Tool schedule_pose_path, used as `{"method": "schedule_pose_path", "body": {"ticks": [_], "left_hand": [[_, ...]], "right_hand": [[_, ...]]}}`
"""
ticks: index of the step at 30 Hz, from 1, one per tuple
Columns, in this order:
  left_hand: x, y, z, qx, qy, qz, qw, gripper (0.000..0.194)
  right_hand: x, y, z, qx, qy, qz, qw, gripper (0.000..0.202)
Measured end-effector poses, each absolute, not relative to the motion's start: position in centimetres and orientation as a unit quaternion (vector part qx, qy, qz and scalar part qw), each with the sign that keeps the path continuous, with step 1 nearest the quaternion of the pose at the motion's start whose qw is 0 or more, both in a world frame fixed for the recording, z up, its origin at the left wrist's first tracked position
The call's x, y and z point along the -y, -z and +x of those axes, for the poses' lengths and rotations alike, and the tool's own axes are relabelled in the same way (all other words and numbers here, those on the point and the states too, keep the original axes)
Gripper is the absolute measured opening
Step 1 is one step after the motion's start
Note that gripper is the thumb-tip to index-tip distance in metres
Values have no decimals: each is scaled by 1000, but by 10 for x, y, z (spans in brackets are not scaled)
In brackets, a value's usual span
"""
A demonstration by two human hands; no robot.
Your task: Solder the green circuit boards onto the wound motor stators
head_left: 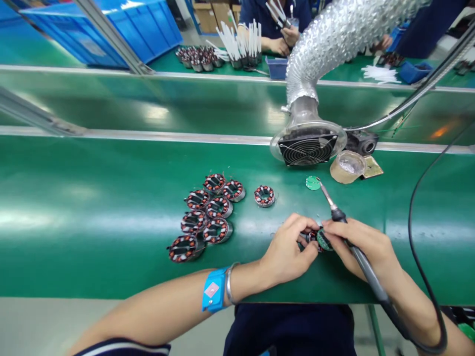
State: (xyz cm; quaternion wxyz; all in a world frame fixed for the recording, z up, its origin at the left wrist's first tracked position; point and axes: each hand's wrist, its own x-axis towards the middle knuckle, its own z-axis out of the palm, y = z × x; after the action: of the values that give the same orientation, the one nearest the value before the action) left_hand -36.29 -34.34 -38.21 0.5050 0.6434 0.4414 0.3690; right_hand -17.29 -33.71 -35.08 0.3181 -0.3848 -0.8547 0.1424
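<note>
My left hand point(289, 249) is closed around a wound motor stator point(312, 238) low over the green bench, its fingers hiding much of it. A round green circuit board point(324, 240) sits against the stator, touched by the fingertips of my right hand point(365, 244). That same hand holds a soldering iron point(365, 267), its tip pointing forward and away from the stator. Close to the tip lies another round green board point(312, 183). One loose stator point(264, 196) stands farther left, beside a cluster of several stators point(217, 231).
A fume extractor fan point(308, 148) on a silver duct point(334, 44) hangs over the back of the bench. Near it are a round tub point(347, 167) and a soldering iron holder point(363, 143). The iron's black cable point(411, 222) loops at right. Co-workers sit opposite, by a blue crate point(144, 32).
</note>
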Motion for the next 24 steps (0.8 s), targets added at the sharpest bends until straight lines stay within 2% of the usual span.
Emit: {"method": "schedule_pose_path", "body": {"ticks": [3, 5, 9, 14, 22, 24], "left_hand": [[345, 381, -363, -447, -372, 634, 510, 28], [345, 381, -363, -450, -372, 631, 510, 28], [347, 381, -364, -452, -375, 626, 513, 27], [350, 385, -364, -445, -377, 618, 528, 36], [352, 389, -366, -423, -390, 621, 532, 34], [351, 387, -367, -408, -388, 642, 521, 42]], "right_hand": [[346, 343, -166, 879, -161, -376, 244, 29], [350, 341, -165, 881, -151, -380, 236, 31], [351, 345, -171, 874, -137, -391, 253, 30], [348, 349, -174, 861, -150, -409, 261, 30], [352, 370, -168, 814, -183, -448, 321, 28], [353, 376, -166, 797, -197, -457, 341, 29]]}}
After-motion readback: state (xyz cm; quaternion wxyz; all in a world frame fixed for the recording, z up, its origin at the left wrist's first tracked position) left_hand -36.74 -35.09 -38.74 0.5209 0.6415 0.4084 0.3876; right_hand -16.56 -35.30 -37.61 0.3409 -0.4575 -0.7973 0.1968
